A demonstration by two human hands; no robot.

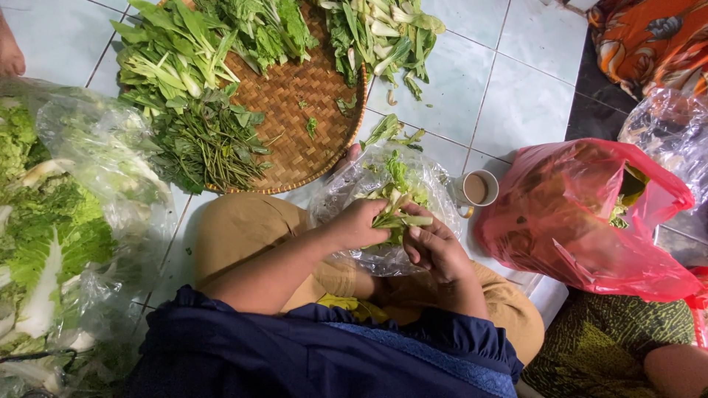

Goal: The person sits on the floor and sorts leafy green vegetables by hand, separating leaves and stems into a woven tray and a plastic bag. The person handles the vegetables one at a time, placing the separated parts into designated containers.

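My left hand and my right hand meet over a clear plastic bag that rests on my knees. Together they grip a small bunch of leafy greens with pale stalks; the left hand holds its leafy end and the right hand's thumb and fingers pinch the stalk end. More greens lie inside the bag just beyond the hands. A round woven bamboo tray sits on the tiled floor ahead, carrying sorted piles of green leaves and thin stems.
A heap of pale-stalked greens lies on the tiles right of the tray. A large clear bag of leafy cabbage fills the left. A cup and a red plastic bag stand right, beside another seated person.
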